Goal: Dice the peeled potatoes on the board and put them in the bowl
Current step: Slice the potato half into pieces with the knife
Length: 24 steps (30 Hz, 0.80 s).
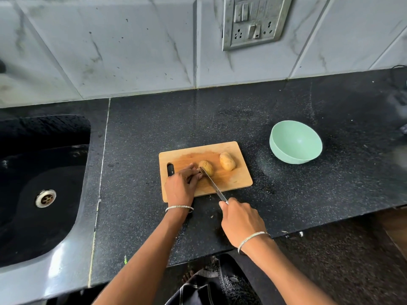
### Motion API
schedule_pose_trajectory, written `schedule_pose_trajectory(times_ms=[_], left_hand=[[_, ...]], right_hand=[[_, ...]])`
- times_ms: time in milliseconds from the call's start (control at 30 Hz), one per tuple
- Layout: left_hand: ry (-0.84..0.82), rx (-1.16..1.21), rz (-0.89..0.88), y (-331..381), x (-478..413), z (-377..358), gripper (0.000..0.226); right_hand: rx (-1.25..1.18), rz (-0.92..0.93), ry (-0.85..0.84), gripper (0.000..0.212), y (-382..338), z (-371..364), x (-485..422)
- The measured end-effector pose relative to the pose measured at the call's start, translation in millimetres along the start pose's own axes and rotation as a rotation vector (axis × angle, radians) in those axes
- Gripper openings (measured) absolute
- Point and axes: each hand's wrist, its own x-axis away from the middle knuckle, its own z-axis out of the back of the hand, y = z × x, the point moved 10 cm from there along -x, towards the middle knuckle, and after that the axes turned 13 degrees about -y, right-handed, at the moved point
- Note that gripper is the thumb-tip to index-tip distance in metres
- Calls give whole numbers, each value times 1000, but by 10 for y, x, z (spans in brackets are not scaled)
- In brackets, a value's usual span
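Note:
Two yellowish potatoes lie on a wooden cutting board (237,180). The nearer potato (208,166) sits mid-board; my left hand (182,186) holds its left end with curled fingers. My right hand (240,221) grips the handle of a knife (212,183), whose blade runs up-left and rests against the held potato beside my fingertips. The second potato (227,161) lies untouched to the right. A mint-green bowl (284,148) stands empty on the counter right of the board.
The board sits on a black speckled counter (297,194). A black sink (44,183) with a metal drain is at the left. A tiled wall with a switch plate (253,20) stands behind. The counter's front edge runs below my wrists.

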Motion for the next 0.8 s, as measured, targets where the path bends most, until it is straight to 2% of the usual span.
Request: schedule_pose_trajectory(times_ms=[200, 300, 367, 433, 567, 667, 800], left_hand=[[-53, -108, 0, 124, -35, 46, 18], [-111, -243, -108, 310, -166, 82, 38], [-245, -360, -255, 519, -269, -1, 47], [-448, -488, -378, 674, -323, -160, 54], [-672, -657, -496, 732, -420, -382, 58], [-722, -664, -496, 739, -477, -399, 49], [-667, -705, -463, 727, -509, -335, 42]], right_hand=[[-81, -8, 59, 38, -11, 219, -40], [-124, -28, 88, 38, 40, 257, -128], [-142, -42, 116, 38, 83, 282, -159], [-154, -53, 133, 37, 116, 299, -173], [-167, -59, 121, 37, 170, 280, -194], [-172, -72, 93, 38, 221, 223, -203], [-181, -92, 52, 39, 245, 136, -223]])
